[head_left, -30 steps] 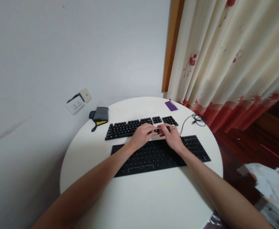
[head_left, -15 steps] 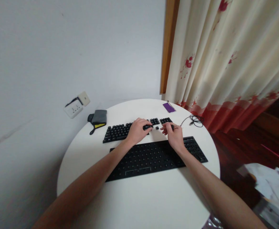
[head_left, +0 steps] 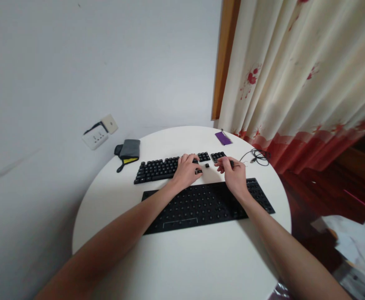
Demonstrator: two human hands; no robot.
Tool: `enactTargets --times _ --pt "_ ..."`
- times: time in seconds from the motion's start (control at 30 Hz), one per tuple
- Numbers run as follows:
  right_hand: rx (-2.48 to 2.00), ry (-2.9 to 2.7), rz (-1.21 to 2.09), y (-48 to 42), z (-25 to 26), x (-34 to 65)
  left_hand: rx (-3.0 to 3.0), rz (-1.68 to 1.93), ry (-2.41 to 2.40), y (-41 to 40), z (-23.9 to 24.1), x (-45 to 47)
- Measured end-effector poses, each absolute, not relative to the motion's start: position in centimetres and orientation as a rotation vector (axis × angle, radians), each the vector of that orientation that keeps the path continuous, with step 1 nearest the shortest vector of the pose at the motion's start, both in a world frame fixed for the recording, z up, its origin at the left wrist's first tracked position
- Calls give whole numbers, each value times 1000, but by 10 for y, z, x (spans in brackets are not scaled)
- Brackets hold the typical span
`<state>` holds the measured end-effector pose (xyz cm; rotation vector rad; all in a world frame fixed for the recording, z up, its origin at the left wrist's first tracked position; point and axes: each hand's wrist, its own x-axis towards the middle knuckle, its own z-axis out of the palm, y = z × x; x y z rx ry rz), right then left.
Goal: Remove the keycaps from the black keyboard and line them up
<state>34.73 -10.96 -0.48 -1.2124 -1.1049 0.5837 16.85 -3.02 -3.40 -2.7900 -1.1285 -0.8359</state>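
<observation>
My left hand (head_left: 186, 171) rests at the right end of a block of loose black keycaps (head_left: 157, 170), thumb and fingers apart. Beside its thumb lies a keycap group (head_left: 198, 171), partly hidden. A single keycap (head_left: 207, 166) sits between my hands. My right hand (head_left: 234, 177) is closed around a small black keycap puller (head_left: 231, 163), whose thin wires stick out to the right. Below both hands lies a black keyboard (head_left: 185, 208) with its key switches bare; my forearms cover parts of it.
Two smaller keycap groups, one nearer the middle (head_left: 204, 156) and one to its right (head_left: 218, 156), lie behind my hands. A grey pouch (head_left: 130, 150), a purple packet (head_left: 223, 138) and a coiled cable (head_left: 260, 157) lie along the edge of the round white table (head_left: 182, 258).
My left hand has spread its fingers and come away from the keycaps it held, which now lie by its thumb. My right hand keeps the puller and has shifted slightly right.
</observation>
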Motion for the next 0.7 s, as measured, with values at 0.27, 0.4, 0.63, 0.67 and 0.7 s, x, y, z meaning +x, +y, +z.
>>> enactTargets --times 0.27,0.4,0.63,0.67,0.7 --pt "-1188 -1099 608 -113 -2 345 -2745 -878 -1153 -31 -34 168" --pt "-1176 -1098 619 -113 -2 346 -2730 -869 -1186 -31 -35 170" --pt "-1155 -1081 617 -111 -3 346 -2703 -808 -1262 -30 -37 169" --pt "-1152 -1080 618 -111 -3 346 -2709 -819 -1262 -30 -37 169" --pt "-1151 -1077 619 -110 -3 347 -2714 -837 -1261 -30 -36 168"
